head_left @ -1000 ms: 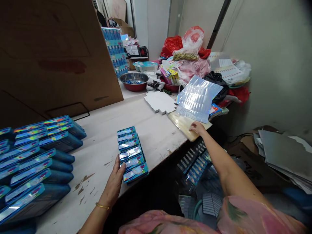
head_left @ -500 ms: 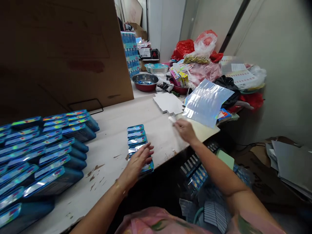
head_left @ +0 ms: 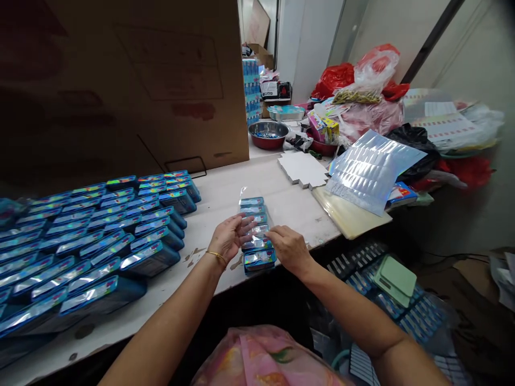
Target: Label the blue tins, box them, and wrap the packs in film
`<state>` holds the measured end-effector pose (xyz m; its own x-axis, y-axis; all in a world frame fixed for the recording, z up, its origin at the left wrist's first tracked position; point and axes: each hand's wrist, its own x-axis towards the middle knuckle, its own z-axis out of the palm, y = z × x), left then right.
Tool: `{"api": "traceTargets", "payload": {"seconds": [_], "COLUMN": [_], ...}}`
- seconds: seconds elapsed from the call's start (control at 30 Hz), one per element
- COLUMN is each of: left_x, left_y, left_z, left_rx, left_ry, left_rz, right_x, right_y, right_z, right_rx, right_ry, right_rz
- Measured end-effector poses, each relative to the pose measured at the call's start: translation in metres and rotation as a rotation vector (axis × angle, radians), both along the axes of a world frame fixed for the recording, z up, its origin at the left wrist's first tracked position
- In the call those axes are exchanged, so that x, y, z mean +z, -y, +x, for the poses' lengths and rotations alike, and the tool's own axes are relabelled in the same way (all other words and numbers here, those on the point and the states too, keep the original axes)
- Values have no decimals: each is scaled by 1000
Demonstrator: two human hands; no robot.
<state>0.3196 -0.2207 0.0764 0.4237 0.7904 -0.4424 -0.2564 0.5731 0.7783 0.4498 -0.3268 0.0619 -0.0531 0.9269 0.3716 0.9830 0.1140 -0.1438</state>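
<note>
A short row of small blue boxes [head_left: 258, 258] stands near the table's front edge, with shiny printed tops. Over the row lies a clear plastic film [head_left: 243, 190], hard to make out except for its glints. At the row's right side, my right hand [head_left: 290, 250] is closed in a pinch on the film's edge. My left hand [head_left: 230, 237] is on the left side, palm turned inward, fingers spread and reaching over the boxes. Whether its fingertips touch the film or the boxes, I cannot tell.
Many similar blue boxes [head_left: 120, 225] stand in rows at left, before a large cardboard carton [head_left: 161, 80]. White cut cards [head_left: 303, 168], yellowish clear sheets [head_left: 341, 212] and a silvery sticker sheet [head_left: 372, 171] lie at right. Behind sits a metal bowl [head_left: 268, 140].
My right hand has come from beside the white cards to the row, bringing the clear film. My left hand has turned its palm inward beside the boxes. The view has swung left.
</note>
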Motion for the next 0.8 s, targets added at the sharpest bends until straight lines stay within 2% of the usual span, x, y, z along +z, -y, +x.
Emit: {"api": "traceTargets", "payload": {"seconds": [0.1,0.17,0.33,0.43,0.6,0.7,0.8], "left_x": [3,3,0,2,10,10,14], "left_y": [7,12,16,15,16,18,20], "left_z": [-12,-19,-31,-36,-41,-39,-36], "left_rx": [-81,-72,-153,-164,-240,-126,-23], "left_ry": [-51,-105,-415,-574,-733,-928,-1072], "left_rz": [83,226,860,1116,1311,1424,1468], "right_x": [1,5,14,18,29,38,42], "right_y": [-9,-15,-20,-20,-20,-18,-13], "right_z": [0,1,-1,-2,-3,-12,-21], "right_rx": [-30,-28,-2,-3,-25,26,110], "right_ry": [43,49,-20,-98,-69,98,244], "right_rz": [42,61,71,56,84,109,83]}}
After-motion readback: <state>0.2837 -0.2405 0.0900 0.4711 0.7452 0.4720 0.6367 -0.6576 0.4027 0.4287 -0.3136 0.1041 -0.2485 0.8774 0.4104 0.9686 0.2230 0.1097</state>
